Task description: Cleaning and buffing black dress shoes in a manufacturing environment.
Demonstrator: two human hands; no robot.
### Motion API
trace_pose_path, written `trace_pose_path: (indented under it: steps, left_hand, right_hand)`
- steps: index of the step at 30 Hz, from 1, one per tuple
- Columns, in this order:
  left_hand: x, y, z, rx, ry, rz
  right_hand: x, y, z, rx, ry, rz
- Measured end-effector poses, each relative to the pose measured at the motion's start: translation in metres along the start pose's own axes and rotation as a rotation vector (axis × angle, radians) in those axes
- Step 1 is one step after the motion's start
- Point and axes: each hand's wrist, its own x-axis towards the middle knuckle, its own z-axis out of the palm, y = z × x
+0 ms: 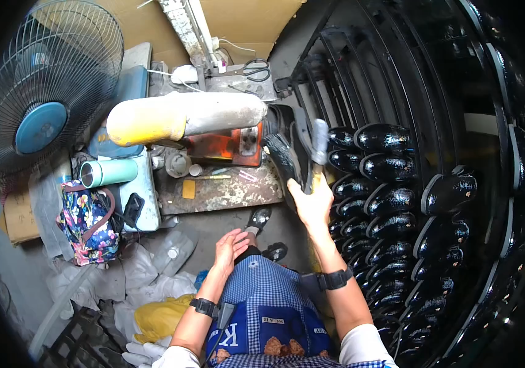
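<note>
Your right hand has its grip closed on a black shoe by the right edge of the tabletop, a pale-tipped tool alongside. Your left hand, grip empty and relaxed, hovers near your apron.

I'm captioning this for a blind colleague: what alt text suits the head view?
A person's right hand grips dark footwear beside a stained workbench; the left hand is empty. Glossy black shoes line the right side; a fan stands at left.
</note>
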Motion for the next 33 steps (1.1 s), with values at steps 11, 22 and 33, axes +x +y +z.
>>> trace_pose_path:
  steps: [11, 22, 33]
  left_hand:
    - [-0.010, -0.003, -0.004, -0.012, 0.039, 0.029]
    - [-0.027, 0.012, 0.016, -0.011, -0.032, 0.079]
    - [-0.098, 0.037, 0.115, 0.252, -0.366, 0.480]
  right_hand:
    - [0.011, 0.025, -0.011, 1.202, 0.030, 0.579]
    - [-0.133, 0.067, -0.100, 1.764, -0.010, 1.012]
    - [-0.158, 0.063, -0.144, 1.683, -0.164, 0.698]
